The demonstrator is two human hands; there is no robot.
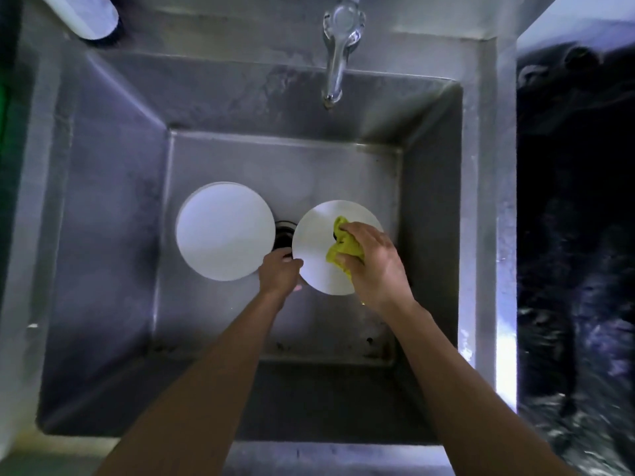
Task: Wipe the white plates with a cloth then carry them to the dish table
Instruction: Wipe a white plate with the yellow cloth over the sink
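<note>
Two white plates are down inside a deep steel sink point(113, 207). One white plate point(223, 231) lies flat on the sink floor at the left, untouched. The other white plate point(316, 249) is to its right, and my left hand point(280, 271) grips its lower left rim. My right hand point(372, 262) holds a crumpled yellow-green cloth point(343, 247) and presses it onto the right half of that plate. The plate's right edge is hidden under my right hand.
A chrome faucet point(338, 56) hangs over the back of the sink. The dark drain point(283, 233) shows between the two plates. A white cylindrical object point(87, 15) sits on the ledge at the upper left. Dark floor point(577, 235) lies to the right of the sink.
</note>
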